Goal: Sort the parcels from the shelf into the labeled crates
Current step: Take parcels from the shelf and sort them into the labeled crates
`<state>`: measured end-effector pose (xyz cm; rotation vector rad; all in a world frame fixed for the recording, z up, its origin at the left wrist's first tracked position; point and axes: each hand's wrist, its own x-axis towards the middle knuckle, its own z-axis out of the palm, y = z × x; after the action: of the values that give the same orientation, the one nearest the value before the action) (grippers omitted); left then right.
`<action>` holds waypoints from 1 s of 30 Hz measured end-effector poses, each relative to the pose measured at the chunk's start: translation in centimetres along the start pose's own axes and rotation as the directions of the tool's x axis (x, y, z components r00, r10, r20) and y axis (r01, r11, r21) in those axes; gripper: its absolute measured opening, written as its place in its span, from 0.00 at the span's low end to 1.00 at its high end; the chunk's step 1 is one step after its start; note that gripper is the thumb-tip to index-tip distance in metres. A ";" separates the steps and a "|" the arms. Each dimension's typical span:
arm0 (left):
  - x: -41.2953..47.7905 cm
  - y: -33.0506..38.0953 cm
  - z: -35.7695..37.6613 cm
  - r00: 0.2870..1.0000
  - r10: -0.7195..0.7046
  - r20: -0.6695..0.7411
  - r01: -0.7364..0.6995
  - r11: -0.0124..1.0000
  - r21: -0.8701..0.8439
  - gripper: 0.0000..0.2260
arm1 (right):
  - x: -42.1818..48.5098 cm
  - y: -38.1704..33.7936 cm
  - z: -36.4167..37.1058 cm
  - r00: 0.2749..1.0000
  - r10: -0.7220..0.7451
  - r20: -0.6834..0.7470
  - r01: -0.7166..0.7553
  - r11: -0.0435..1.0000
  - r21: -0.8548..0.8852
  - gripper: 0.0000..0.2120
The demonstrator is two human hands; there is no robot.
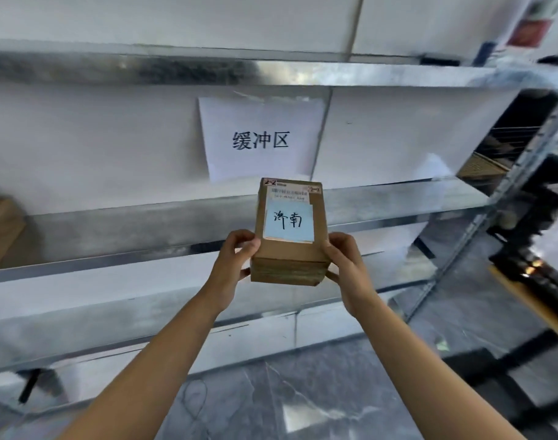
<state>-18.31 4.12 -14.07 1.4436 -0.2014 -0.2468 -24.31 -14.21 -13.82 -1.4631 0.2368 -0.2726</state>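
Two bare arms reach up from the bottom of the view, side by side, and meet at the box [290, 254]. The grey stone floor [303, 395] lies below the box.

The left hand [234, 262] grips the box's near left corner, with its fingers and thumb curled round the edge. The right hand [345, 265] grips the near right corner the same way. Both hands hold the box tight between them.

The box is small, brown and made of card. It is up in the air in front of the shelf [119, 230] and touches no board. Its top faces the camera and its far end points at the shelf. A pale blue note [288, 222] sticks on the top of the box, with two hand-drawn signs, 济南, in black. A white label [292, 192] with a bar code sits at the far end of the box, just past the note.

The shelf is shiny metal, with one board behind the box, more boards below it and one above it. Far to the left of the box, a second box [0, 231] sits on the shelf, cut off by the edge of the view. To the right of the box, past the shelf's post, stands a blurry black thing [525, 223].

Behind and above the box, a white paper sign [261, 138] hangs on the white wall [96, 138]. It reads 缓冲区.
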 end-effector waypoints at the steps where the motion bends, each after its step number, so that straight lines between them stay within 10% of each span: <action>1: -0.3 -0.1 1.3 1.000 0.003 0.015 -0.003 1.000 0.004 0.01 | -0.5 -0.2 -1.3 1.000 -0.002 0.005 0.002 1.000 0.009 0.07; 17: 2.4 -1.3 23.1 0.825 0.047 0.563 -0.128 0.986 0.106 0.22 | -6.6 -2.5 -21.3 0.958 -0.002 -0.285 0.035 0.993 0.110 0.22; 30: 12.6 -2.0 46.1 0.507 0.105 0.856 -0.307 0.949 0.066 0.21 | -2.8 -6.0 -38.1 0.669 -0.085 -0.739 0.248 0.962 0.113 0.17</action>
<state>-19.42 -43.63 -10.81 1.3786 -1.2514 -0.7524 -39.47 -49.73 -11.43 -1.0994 0.7040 -1.0203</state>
